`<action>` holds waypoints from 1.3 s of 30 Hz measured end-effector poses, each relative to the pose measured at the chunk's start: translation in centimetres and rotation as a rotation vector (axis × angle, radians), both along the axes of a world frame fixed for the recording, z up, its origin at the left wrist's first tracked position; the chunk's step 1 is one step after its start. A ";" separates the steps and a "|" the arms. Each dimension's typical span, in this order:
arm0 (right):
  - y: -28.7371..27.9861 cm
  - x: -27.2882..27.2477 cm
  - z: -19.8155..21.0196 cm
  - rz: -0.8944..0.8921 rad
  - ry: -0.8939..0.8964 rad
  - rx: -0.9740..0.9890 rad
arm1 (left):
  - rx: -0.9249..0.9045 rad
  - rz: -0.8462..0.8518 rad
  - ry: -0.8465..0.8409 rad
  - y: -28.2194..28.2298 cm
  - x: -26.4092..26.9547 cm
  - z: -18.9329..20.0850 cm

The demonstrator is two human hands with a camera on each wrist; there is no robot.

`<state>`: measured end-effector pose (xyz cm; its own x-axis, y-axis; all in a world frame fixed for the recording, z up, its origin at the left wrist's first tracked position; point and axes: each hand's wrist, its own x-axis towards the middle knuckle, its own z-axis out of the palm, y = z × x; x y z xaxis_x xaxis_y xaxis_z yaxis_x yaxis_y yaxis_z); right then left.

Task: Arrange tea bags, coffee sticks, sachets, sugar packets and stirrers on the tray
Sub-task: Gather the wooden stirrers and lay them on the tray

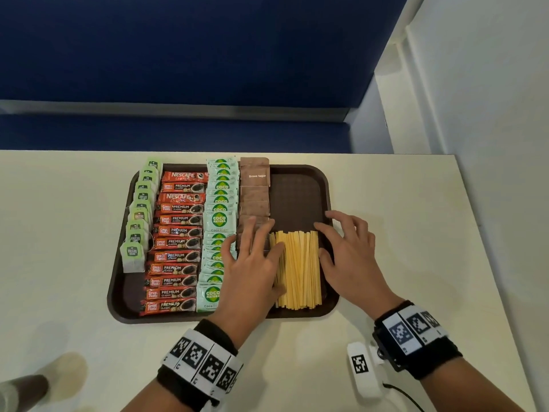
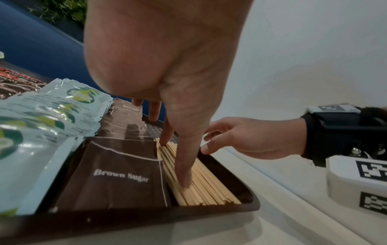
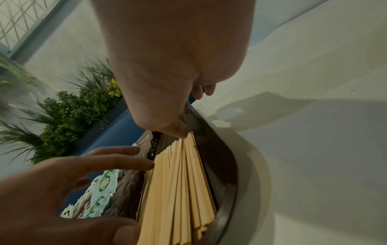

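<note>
A dark brown tray [image 1: 300, 197] on the table holds rows of green tea bags [image 1: 139, 217], red coffee sticks [image 1: 176, 242], pale green Coco sachets [image 1: 220, 203] and brown sugar packets [image 1: 255, 176]. A flat bundle of pale wooden stirrers [image 1: 300, 269] lies at the tray's near right. My left hand [image 1: 252, 257] rests flat, its thumb pressing the left edge of the stirrers [image 2: 201, 182] and its fingers over the brown sugar packets [image 2: 117, 172]. My right hand [image 1: 347, 248] has spread fingers, thumb touching the right edge of the stirrers [image 3: 184, 190].
The tray's far right part is bare. A white tagged device [image 1: 364, 370] with a cable lies on the table near my right wrist. A blue partition stands behind the table; a white wall is to the right.
</note>
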<state>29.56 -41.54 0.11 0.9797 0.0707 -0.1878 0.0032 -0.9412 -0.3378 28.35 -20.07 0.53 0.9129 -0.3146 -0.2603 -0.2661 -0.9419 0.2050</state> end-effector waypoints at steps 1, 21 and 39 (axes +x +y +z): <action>0.2 0.2 0.0 0.028 -0.018 -0.010 | -0.015 0.000 -0.009 0.0 0.1 0.0; 1.0 1.6 -0.3 0.112 -0.092 -0.186 | 0.009 -0.042 0.040 -2.2 3.7 2.2; -1.4 -2.9 1.2 0.187 0.155 0.066 | -0.229 0.295 -0.094 4.3 1.1 3.3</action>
